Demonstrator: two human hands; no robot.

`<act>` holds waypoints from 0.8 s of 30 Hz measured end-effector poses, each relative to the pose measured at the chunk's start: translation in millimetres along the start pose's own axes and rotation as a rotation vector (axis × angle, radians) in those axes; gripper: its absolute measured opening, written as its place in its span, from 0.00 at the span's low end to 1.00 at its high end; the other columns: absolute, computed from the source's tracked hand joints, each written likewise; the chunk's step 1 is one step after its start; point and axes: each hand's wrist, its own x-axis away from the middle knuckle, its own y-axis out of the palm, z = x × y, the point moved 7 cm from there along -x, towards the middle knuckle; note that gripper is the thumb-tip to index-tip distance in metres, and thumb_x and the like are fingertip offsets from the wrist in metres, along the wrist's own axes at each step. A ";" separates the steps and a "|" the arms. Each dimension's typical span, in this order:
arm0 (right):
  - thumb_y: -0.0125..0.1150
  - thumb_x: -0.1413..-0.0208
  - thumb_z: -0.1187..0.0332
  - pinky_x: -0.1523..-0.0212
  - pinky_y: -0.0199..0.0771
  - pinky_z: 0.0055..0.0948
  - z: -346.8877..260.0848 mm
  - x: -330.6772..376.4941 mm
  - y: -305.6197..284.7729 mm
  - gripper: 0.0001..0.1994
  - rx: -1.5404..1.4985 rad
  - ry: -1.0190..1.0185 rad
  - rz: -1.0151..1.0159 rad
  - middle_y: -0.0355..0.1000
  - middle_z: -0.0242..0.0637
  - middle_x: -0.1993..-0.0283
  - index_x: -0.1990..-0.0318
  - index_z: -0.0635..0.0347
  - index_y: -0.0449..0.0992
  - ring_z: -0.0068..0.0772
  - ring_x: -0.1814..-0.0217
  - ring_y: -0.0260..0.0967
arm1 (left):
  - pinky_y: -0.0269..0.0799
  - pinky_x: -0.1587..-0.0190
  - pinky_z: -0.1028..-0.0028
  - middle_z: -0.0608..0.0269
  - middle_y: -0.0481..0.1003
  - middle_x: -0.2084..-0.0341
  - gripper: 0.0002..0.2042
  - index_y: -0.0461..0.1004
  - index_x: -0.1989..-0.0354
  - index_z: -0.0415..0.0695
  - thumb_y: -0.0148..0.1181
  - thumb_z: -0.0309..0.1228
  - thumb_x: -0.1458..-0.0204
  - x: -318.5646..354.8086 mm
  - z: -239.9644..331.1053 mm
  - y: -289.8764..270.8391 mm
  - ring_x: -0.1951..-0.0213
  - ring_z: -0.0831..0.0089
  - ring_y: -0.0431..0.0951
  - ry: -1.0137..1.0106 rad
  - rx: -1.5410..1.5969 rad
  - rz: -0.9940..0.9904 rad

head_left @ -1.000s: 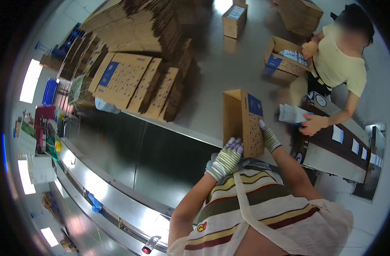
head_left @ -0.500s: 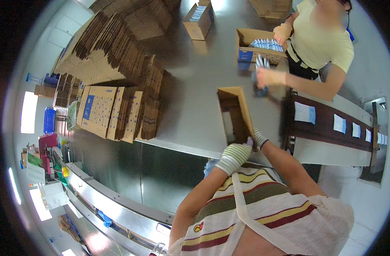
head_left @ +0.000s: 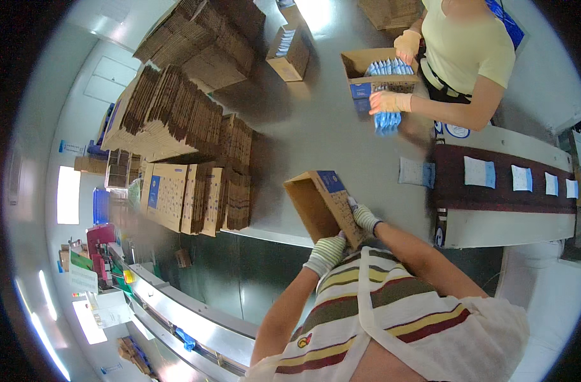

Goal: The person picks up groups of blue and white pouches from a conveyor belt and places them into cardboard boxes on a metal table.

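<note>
An open cardboard box (head_left: pixel 311 213) with a blue patch on its side is tilted over the near edge of the metal table. My left hand (head_left: pixel 325 256), in a striped knit glove, grips the box's near end. On its right side wall, my right hand (head_left: pixel 365 218), gloved alike, holds the box with the fingers along the printed face. The inside that shows is bare brown card. Beyond it, a co-worker's hand (head_left: pixel 390 102) holds several blue-and-white pouches (head_left: pixel 387 121) beside another open box (head_left: pixel 360 63), which has a row of pouches standing in it.
Tall stacks of flattened cardboard boxes (head_left: pixel 169 121) stand at the left of the metal table (head_left: pixel 284 137). A filled box (head_left: pixel 290 60) sits at the back. On the right, a dark conveyor belt (head_left: pixel 504 200) carries spaced pouches; one pouch (head_left: pixel 416 172) lies at its end.
The box has turned and tilted, its far end swinging left and nearer to me. My right hand has come up along its side. The co-worker's pouches have moved next to the other box.
</note>
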 end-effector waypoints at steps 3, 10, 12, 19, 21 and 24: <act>0.30 0.39 0.48 0.50 0.63 0.42 -8.8 7.6 -22.6 0.29 0.318 0.134 -0.037 0.68 0.57 0.52 0.49 0.64 0.68 0.57 0.49 0.64 | 0.72 0.70 0.59 0.42 0.75 0.73 0.13 0.64 0.56 0.33 0.40 0.27 0.46 -24.8 58.8 -44.6 0.70 0.52 0.77 -0.009 -0.197 -0.236; 0.43 0.44 0.49 0.53 0.68 0.43 -81.5 32.7 -65.6 0.27 0.505 -0.023 0.091 0.70 0.58 0.56 0.50 0.65 0.69 0.55 0.53 0.69 | 0.73 0.68 0.61 0.42 0.75 0.71 0.13 0.65 0.56 0.32 0.43 0.26 0.48 -48.6 68.3 -50.9 0.68 0.52 0.77 0.038 -0.181 -0.242; 0.44 0.45 0.49 0.54 0.68 0.43 -138.5 80.4 -70.2 0.27 0.525 -0.160 0.096 0.70 0.58 0.58 0.52 0.66 0.69 0.55 0.54 0.69 | 0.73 0.67 0.61 0.42 0.75 0.69 0.12 0.67 0.58 0.33 0.42 0.25 0.48 -49.8 64.1 -48.9 0.67 0.52 0.77 0.054 -0.124 -0.208; 0.45 0.47 0.61 0.58 0.69 0.46 -118.5 68.5 -53.2 0.17 0.732 -0.099 0.141 0.72 0.57 0.66 0.65 0.69 0.73 0.56 0.63 0.71 | 0.73 0.66 0.60 0.50 0.76 0.70 0.12 0.70 0.58 0.39 0.44 0.29 0.49 -40.5 78.3 -36.6 0.70 0.56 0.78 0.249 -0.322 -0.289; 0.45 0.47 0.62 0.61 0.71 0.46 -131.1 79.0 -49.9 0.17 0.785 -0.132 0.109 0.73 0.56 0.68 0.66 0.68 0.74 0.54 0.65 0.72 | 0.72 0.63 0.60 0.51 0.76 0.70 0.12 0.69 0.58 0.41 0.42 0.30 0.48 -27.5 76.0 -48.3 0.72 0.59 0.77 0.535 -0.344 -0.013; 0.46 0.47 0.62 0.62 0.72 0.45 -130.4 85.0 -54.9 0.16 0.709 -0.065 0.167 0.73 0.56 0.67 0.66 0.68 0.75 0.53 0.64 0.73 | 0.71 0.64 0.62 0.50 0.75 0.78 0.12 0.68 0.60 0.41 0.47 0.35 0.49 -30.3 67.8 -62.4 0.76 0.56 0.76 0.419 -0.306 -0.094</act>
